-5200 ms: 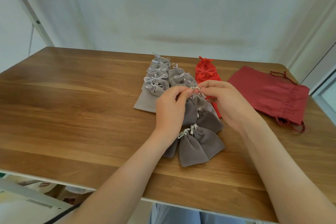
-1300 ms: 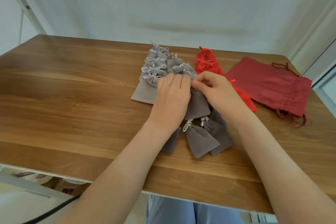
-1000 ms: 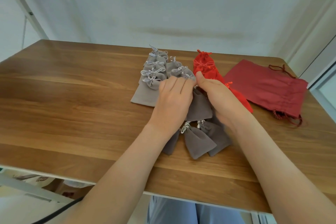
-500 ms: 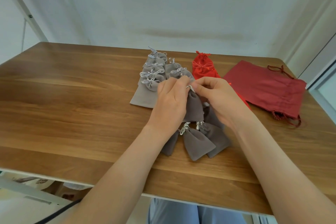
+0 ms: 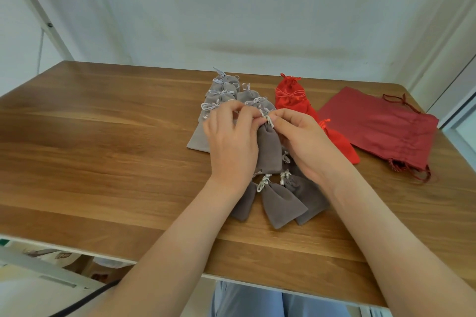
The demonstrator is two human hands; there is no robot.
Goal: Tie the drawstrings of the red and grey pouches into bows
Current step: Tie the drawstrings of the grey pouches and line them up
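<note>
A dark grey pouch [image 5: 268, 149] lies upright between my hands on the wooden table [image 5: 103, 152]. My left hand [image 5: 231, 141] and my right hand [image 5: 304, 144] both pinch its pale drawstring [image 5: 268, 119] at the gathered neck. Several light grey pouches [image 5: 224, 92] with tied bows lie behind my left hand. Nearer to me lie dark grey pouches [image 5: 280, 203] with knotted cords. Small red pouches [image 5: 291, 95] with bows sit behind my right hand, and another red pouch [image 5: 340, 147] shows to its right.
A large dark red drawstring bag [image 5: 381, 128] lies flat at the right, its cords trailing near the table's right edge. The table's front edge runs just below my forearms. A white slanted frame bar [image 5: 49, 23] stands at the back left.
My left hand lifted from lying flat on the pouch and its fingers now pinch the drawstring. My right hand closed in on the same cord at the pouch neck.
</note>
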